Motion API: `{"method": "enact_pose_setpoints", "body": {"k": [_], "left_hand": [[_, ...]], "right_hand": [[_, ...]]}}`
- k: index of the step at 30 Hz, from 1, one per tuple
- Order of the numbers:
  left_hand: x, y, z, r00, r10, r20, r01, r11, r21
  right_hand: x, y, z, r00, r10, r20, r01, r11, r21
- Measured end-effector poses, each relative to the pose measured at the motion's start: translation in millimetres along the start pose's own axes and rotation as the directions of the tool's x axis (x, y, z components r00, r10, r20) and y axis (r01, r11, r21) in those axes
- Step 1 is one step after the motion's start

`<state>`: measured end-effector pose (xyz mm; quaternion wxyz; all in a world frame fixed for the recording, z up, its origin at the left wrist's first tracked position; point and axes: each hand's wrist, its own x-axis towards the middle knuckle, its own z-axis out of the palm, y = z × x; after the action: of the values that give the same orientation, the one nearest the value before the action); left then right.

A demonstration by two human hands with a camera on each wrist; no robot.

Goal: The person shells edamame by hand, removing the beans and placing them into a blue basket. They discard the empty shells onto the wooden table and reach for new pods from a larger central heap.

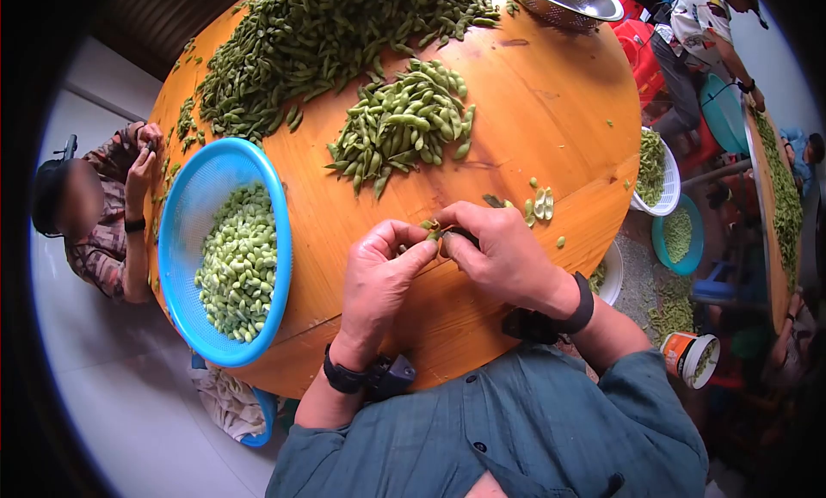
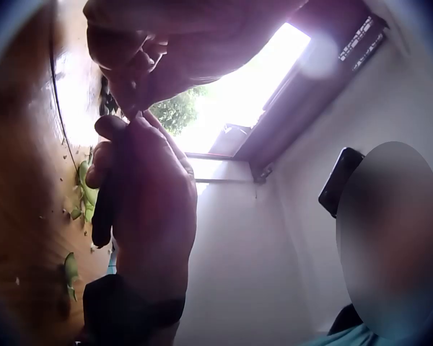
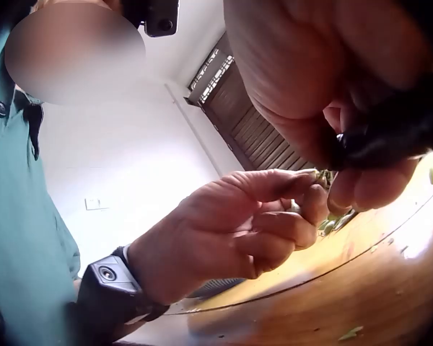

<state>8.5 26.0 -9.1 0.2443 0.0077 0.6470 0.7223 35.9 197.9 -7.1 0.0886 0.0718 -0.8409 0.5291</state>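
Note:
In the head view my left hand point(image 1: 385, 270) and right hand point(image 1: 509, 250) meet fingertip to fingertip above the table's near edge. Between them they pinch a small green soybean pod point(image 1: 433, 230), mostly covered by the fingers. A dark, slender thing point(image 3: 397, 133) lies along the right hand's fingers; I cannot tell what it is. Just beyond the right hand lie split pods point(image 1: 541, 204) and a few loose beans. A small heap of green pods point(image 1: 403, 124) sits ahead of both hands. To the left stands a blue colander point(image 1: 281, 240) holding shelled beans point(image 1: 239, 261).
A large pile of pods point(image 1: 292, 46) covers the far side of the wooden table point(image 1: 551, 94). A metal colander point(image 1: 575, 1) stands at the far right edge. One person point(image 1: 107, 205) sits at the left. Baskets, including a white one point(image 1: 670, 184), and a bucket point(image 1: 690, 358) stand right.

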Motion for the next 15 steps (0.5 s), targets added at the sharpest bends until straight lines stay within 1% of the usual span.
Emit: {"method": "enact_pose_setpoints", "body": {"k": [2, 3, 4, 5, 6, 7, 9, 10, 11, 12, 13, 15], "left_hand": [[0.6, -1.2, -2.0, 1.000, 0.001, -0.007, 0.000, 1.000, 0.013], [0.8, -1.8, -2.4, 1.000, 0.004, -0.010, -0.003, 1.000, 0.028], [0.8, -2.0, -2.0, 1.000, 0.001, -0.011, -0.001, 1.000, 0.026], [0.5, -1.7, -1.2, 1.000, 0.023, -0.012, -0.022, 0.998, 0.061], [0.1, -1.8, -0.5, 0.999, 0.044, -0.011, -0.043, 0.994, 0.097], [-0.2, -2.4, 0.2, 0.999, 0.042, -0.011, -0.041, 0.995, 0.096], [-1.9, -4.0, 1.7, 0.994, 0.108, -0.025, -0.102, 0.979, 0.178], [-3.7, -3.1, 3.1, 0.994, 0.106, -0.024, -0.100, 0.979, 0.177], [-5.9, -1.0, 5.0, 0.980, 0.200, -0.010, -0.183, 0.916, 0.358], [-7.1, 0.0, 6.3, 0.957, 0.288, 0.023, -0.257, 0.813, 0.523], [-6.6, -1.7, 6.4, 0.958, 0.285, 0.026, -0.256, 0.814, 0.521], [-5.0, -6.2, 5.1, 0.883, 0.454, 0.118, -0.425, 0.668, 0.611]], "right_hand": [[0.1, -0.7, -3.1, 0.996, 0.067, 0.061, -0.068, 0.997, 0.024], [0.1, -0.5, -2.7, 0.996, 0.068, 0.064, -0.070, 0.997, 0.023], [-0.1, -0.2, -2.3, 0.997, 0.048, 0.060, -0.048, 0.999, -0.004], [-0.3, 0.1, -1.9, 0.998, 0.029, 0.056, -0.027, 0.999, -0.031], [-0.7, 0.5, -1.4, 0.998, 0.031, 0.058, -0.030, 0.999, -0.031], [-0.9, 1.1, -0.8, 0.999, 0.010, 0.048, -0.008, 0.999, -0.045], [-2.5, 2.2, 1.1, 0.999, -0.008, 0.039, 0.010, 0.998, -0.060], [-4.5, 2.5, 2.8, 0.999, -0.016, 0.047, 0.021, 0.992, -0.123], [-5.5, 3.2, 4.0, 0.998, -0.023, 0.054, 0.033, 0.982, -0.186], [-5.5, 3.8, 5.1, 0.998, -0.020, 0.053, 0.030, 0.982, -0.187], [-5.7, 4.2, 6.2, 0.997, -0.013, 0.077, 0.029, 0.977, -0.211], [-6.4, 5.5, 5.2, 0.995, -0.001, 0.097, 0.024, 0.971, -0.238]]}}
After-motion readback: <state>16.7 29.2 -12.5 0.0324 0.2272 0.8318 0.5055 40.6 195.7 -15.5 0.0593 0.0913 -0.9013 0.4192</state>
